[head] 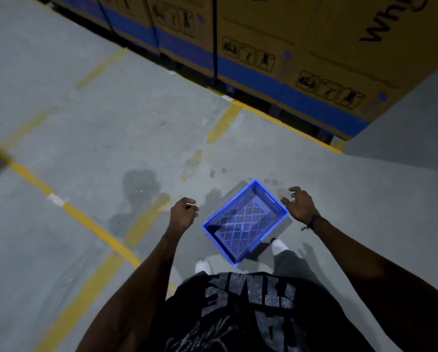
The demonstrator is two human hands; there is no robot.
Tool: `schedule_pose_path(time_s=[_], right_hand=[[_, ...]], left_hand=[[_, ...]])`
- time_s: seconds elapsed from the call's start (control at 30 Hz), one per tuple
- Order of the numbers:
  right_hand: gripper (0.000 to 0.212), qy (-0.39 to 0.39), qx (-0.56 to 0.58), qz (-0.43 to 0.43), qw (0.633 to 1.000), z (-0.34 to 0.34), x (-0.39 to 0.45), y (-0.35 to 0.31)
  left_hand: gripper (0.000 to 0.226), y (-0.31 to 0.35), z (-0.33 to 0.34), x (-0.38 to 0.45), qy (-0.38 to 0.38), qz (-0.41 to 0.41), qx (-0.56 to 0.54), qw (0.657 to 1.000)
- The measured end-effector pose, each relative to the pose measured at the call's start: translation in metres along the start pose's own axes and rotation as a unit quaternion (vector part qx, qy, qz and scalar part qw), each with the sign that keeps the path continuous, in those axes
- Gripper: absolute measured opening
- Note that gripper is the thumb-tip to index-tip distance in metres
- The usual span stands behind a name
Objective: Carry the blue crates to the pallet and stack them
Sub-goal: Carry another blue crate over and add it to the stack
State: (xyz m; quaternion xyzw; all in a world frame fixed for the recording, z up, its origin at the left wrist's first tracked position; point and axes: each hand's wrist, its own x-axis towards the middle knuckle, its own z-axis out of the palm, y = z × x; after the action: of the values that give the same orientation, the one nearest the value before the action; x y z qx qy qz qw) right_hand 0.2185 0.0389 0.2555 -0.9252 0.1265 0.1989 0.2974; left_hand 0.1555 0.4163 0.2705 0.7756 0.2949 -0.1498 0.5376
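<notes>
Blue crate (pixel 245 222) on floor (pixel 85 123), empty. Left hand (pixel 183 214) loosely curled, right hand (pixel 300 205) spread, neither touching. Should take opposite rims evenly, probably short ends; lift level.

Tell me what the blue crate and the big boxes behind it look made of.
Blue crate: likely moulded plastic, with uniform colour, a perforated lattice floor and a slotted handle. Big boxes: apparently matte brown cardboard, with printed handling icons and a blue band.
</notes>
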Motion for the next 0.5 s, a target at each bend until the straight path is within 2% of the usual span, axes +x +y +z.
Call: schedule_pose_path(time_s=[0.17,0.4,0.5], right_hand=[[0.055,-0.085,-0.049,-0.066,0.993,-0.014,0.062,0.02],[0.057,-0.172,-0.108,-0.135,0.97,-0.039,0.139,0.046],[0.054,-0.205,-0.123,-0.142,0.961,-0.037,0.17,0.056]], left_hand=[[0.014,-0.019,0.05,-0.008,0.07,-0.049,0.001,0.996],[0.02,-0.029,0.132,-0.025,0.166,-0.103,0.014,0.981],[0.025,-0.041,0.155,-0.021,0.183,-0.127,0.017,0.975]])
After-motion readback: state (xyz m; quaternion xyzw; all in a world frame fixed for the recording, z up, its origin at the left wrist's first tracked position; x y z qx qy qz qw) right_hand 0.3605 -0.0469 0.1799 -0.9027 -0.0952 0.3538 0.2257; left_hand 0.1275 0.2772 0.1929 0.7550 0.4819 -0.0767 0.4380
